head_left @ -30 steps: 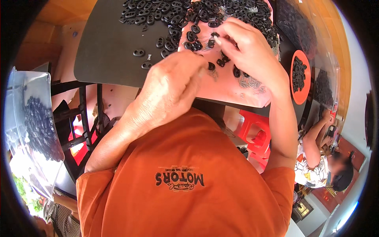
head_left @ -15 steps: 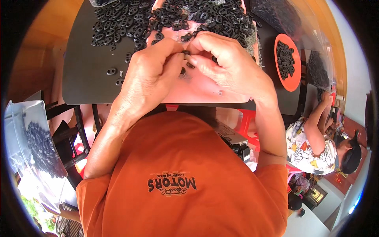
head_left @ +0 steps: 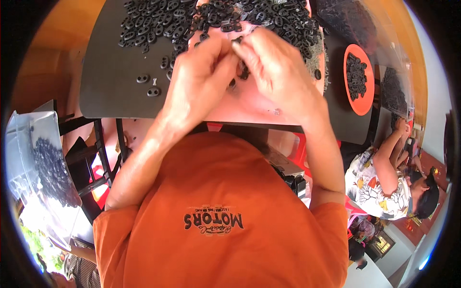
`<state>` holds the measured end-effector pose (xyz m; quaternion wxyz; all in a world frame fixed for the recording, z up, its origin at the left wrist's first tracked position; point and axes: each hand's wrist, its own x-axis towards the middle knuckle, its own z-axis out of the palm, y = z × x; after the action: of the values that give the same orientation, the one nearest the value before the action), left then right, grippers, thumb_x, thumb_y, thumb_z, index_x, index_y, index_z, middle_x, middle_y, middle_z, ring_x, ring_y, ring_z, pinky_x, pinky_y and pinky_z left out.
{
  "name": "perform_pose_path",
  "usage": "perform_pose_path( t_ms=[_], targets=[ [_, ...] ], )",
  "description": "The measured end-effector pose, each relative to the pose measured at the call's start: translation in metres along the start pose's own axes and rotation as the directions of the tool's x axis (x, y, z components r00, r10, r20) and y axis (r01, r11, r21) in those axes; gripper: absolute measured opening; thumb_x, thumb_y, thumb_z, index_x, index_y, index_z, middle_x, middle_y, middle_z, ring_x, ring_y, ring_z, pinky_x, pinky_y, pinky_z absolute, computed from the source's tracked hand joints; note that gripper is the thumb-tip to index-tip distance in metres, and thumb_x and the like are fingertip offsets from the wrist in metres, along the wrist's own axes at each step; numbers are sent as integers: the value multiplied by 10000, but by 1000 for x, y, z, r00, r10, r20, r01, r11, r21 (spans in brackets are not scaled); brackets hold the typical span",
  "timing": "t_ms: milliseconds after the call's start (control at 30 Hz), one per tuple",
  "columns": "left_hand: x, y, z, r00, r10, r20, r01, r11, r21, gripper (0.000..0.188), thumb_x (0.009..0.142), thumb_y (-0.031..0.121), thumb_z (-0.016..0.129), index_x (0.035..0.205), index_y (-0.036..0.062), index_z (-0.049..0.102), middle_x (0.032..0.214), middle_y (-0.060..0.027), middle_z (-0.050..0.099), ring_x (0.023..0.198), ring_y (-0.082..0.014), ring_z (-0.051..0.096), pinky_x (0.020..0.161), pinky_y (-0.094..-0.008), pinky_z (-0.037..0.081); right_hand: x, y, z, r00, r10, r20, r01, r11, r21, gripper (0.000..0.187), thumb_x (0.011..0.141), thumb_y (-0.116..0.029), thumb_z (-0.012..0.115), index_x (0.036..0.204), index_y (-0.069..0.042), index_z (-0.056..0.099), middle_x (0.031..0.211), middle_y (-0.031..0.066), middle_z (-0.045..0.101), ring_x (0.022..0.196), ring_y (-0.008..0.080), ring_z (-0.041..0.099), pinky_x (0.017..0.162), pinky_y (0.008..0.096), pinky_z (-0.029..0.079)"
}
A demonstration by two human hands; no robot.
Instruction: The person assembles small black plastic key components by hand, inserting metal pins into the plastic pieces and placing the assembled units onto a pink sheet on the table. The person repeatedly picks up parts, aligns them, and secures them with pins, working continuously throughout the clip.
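My left hand (head_left: 199,79) and my right hand (head_left: 278,69) meet over the pink board, both with fingers pinched together. A small black plastic cord lock part (head_left: 236,41) shows at the fingertips, mostly hidden by them. Motion blurs the right fingers. Other black pieces (head_left: 244,73) lie just beneath the hands. Beyond them spreads a heap of black two-hole cord locks (head_left: 158,24), with more black parts (head_left: 269,14) over the far end of the pink board (head_left: 249,103). A few loose cord locks (head_left: 153,91) rest left of my left wrist.
Small pale springs (head_left: 315,53) are piled along the board's right side. An orange plate (head_left: 352,108) of black parts sits at the table's right. Clear bins (head_left: 29,168) of black parts stand at left and far right. Another person (head_left: 384,182) works at the right.
My hands stay pinched together and have turned a little, the right fingers shifting up. The whole view has moved slightly, so the table and plate appear farther right.
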<state>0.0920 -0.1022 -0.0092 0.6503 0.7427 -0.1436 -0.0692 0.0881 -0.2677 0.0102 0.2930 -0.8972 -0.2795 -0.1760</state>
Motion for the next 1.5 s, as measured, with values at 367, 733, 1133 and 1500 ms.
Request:
perform_pose_path(
  t_ms=[367, 733, 1133, 1500],
  targets=[
    [14, 7, -14, 977, -115, 180, 99, 991, 91, 138, 862, 46, 511, 924, -18, 618, 743, -4, 596, 673, -60, 539, 589, -223, 439, 5, 1, -9, 983, -36, 182, 24, 997, 71, 137, 845, -14, 510, 767, 10, 400, 688, 136, 470, 634, 296, 514, 613, 406, 425],
    [-7, 4, -3, 966, 34, 255, -57, 995, 81, 218, 931, 104, 536, 1065, -40, 631, 886, -68, 668, 706, -52, 483, 648, -183, 359, -38, 3, -24, 1000, -15, -19, 20, 956, 292, 290, 924, -120, 495, 696, 59, 473, 571, 198, 476, 515, 324, 489, 499, 373, 383],
    [0, -2, -1, 960, 83, 269, -149, 960, 237, 238, 914, 129, 529, 1026, -48, 643, 889, -85, 669, 715, -101, 509, 708, -242, 402, -139, -4, -83, 924, 383, 9, -378, 910, 172, 294, 901, -193, 524, 705, 25, 535, 594, 176, 531, 529, 323, 538, 479, 387, 411],
    [3, 1, -1, 963, 57, 262, -149, 928, 343, 185, 919, 97, 400, 891, 50, 577, 775, 31, 413, 739, -87, 404, 731, -252, 333, -179, -33, -105, 848, 528, -44, -514, 840, 174, 308, 880, -261, 551, 713, -5, 592, 615, 155, 581, 541, 322, 584, 461, 400, 437]
  ],
)
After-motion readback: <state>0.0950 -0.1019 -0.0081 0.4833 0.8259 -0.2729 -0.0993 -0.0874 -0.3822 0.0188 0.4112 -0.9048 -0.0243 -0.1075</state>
